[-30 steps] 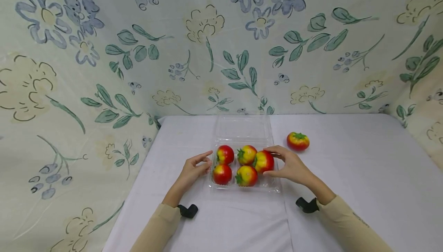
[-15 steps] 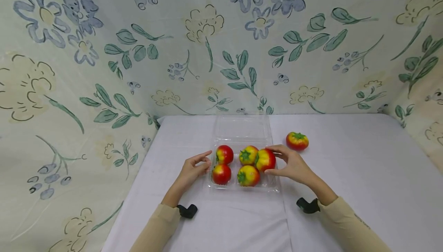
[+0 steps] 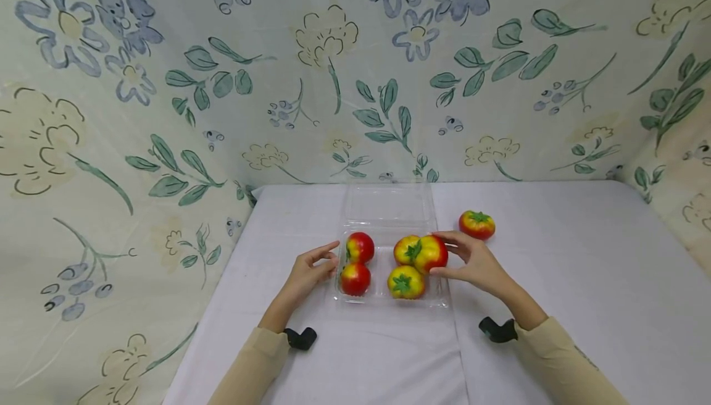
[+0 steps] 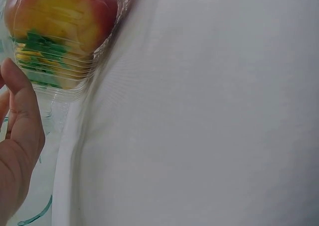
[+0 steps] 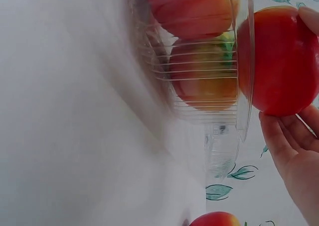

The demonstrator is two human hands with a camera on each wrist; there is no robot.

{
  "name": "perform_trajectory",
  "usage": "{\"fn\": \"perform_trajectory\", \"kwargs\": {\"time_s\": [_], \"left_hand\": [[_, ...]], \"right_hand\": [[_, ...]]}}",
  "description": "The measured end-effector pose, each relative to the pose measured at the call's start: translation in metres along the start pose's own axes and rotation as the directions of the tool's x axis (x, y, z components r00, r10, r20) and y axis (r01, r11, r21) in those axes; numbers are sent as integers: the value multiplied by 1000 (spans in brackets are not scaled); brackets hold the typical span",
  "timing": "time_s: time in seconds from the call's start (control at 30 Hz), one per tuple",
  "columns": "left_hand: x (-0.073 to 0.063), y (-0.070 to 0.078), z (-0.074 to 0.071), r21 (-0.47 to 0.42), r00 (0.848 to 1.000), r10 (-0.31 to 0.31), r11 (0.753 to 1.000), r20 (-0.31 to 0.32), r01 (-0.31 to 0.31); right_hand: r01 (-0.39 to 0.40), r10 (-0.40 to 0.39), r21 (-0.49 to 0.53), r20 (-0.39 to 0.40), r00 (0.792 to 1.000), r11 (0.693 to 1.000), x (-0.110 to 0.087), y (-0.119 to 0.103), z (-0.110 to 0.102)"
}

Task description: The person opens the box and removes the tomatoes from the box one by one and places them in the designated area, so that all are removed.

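Note:
My right hand (image 3: 472, 263) pinches a red-and-yellow tomato (image 3: 432, 254) between thumb and fingers, over the right part of a clear plastic clamshell box (image 3: 383, 303). In the right wrist view the held tomato (image 5: 284, 61) sits above the box rim. Beneath and beside it lie two more tomatoes, a back one (image 3: 407, 249) and a front one (image 3: 407, 283), green tops showing. Two redder tomatoes, one behind (image 3: 361, 247) and one in front (image 3: 355, 279), stand in the left part. My left hand (image 3: 311, 274) is at the box's left wall, fingers loosely bent; contact is unclear.
The clear lid (image 3: 389, 204) lies folded back behind the box. Another tomato (image 3: 476, 225) rests on the white-covered table (image 3: 555, 257), right of the box. A floral cloth (image 3: 333, 84) hangs behind the table.
My right hand has moved slightly right with the held tomato. The two tomatoes in the right part have shifted right and turned their green tops upward. The left hand stays put.

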State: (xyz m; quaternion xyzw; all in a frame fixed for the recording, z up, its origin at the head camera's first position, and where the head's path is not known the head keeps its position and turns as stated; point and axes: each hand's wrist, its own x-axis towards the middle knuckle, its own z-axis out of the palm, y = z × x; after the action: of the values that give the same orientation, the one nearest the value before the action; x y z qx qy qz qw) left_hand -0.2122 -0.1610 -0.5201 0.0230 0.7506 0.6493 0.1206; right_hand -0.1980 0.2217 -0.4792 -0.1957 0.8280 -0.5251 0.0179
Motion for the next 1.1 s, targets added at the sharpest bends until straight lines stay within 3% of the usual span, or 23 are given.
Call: {"fn": "perform_trajectory", "kwargs": {"time_s": [0.73,1.1], "left_hand": [[0,-1,0,8,1000,-7,1000,2,7],[1,-2,-1,10,1000,-2,1000,1,2]], "right_hand": [[-7,26,169,-112,993,986,-14,15,-23],[-69,94,176,-139,986,982,-21,18,-29]]}}
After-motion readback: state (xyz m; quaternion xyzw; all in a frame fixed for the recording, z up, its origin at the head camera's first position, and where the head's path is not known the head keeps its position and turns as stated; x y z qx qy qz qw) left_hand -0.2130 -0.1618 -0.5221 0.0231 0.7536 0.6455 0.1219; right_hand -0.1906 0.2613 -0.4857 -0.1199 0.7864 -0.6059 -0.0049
